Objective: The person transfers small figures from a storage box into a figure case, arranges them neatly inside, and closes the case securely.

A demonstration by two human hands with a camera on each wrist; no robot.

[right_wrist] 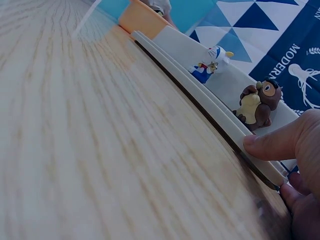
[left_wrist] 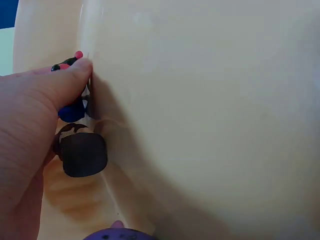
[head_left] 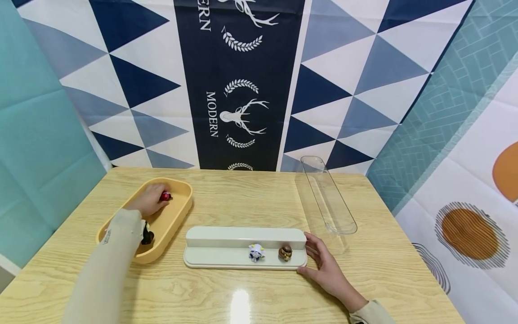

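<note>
My left hand [head_left: 155, 200] reaches into the yellow tray [head_left: 178, 216] and pinches a small red, blue and black figure [head_left: 165, 196]. In the left wrist view the thumb [left_wrist: 65, 85] presses on that figure [left_wrist: 70, 107], with a dark brown figure [left_wrist: 82, 154] just below it. My right hand [head_left: 310, 257] holds the right end of the white display stand [head_left: 226, 236]. Its thumb [right_wrist: 280, 142] lies on the stand's rim [right_wrist: 220, 120] and a finger sits under the end. On the stand are a white and blue figure [head_left: 256, 252] and a brown animal figure [head_left: 285, 253].
A black figure [head_left: 147, 236] lies in the tray by my left sleeve. A purple object [left_wrist: 117, 234] shows at the bottom of the left wrist view. A long clear cover [head_left: 329, 198] lies on the wooden table [head_left: 251, 202] at the back right. Patterned cloth walls surround the table.
</note>
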